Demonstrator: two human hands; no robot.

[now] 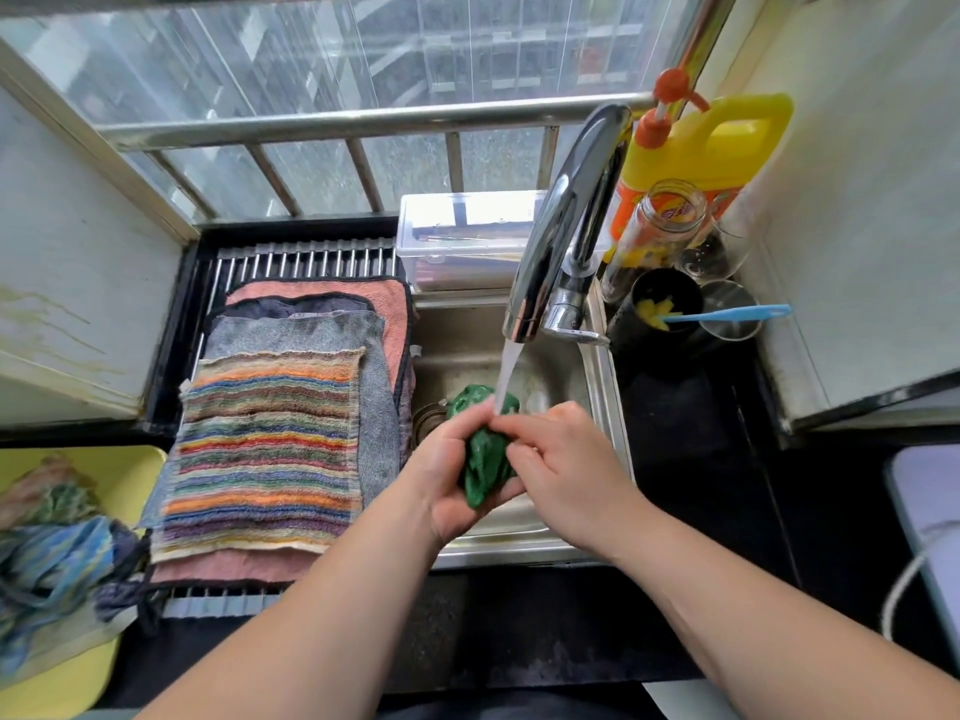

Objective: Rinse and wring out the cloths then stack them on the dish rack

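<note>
1. One crumpled green cloth [485,459] over the steel sink [597,397], under the stream from one chrome tap [566,226] at one o'clock.
2. Left hand [457,475] and right hand [566,470] both have fingers curled, gripping it.
3. Four flat cloths, multicoloured striped cloth [265,449] topmost, on the black slatted dish rack [306,259] at nine o'clock.

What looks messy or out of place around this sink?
The striped cloth topping the stack on the dish rack lies askew to the cloths beneath. At left, a tangled heap of cloths spills over the yellow tray's edge.

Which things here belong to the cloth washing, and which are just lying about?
Job: green cloth, left hand, right hand, tap, sink, dish rack, stacked cloths, heaped cloths.
Idle: detergent bottle, plastic box, glass jar, blue utensil.
</note>
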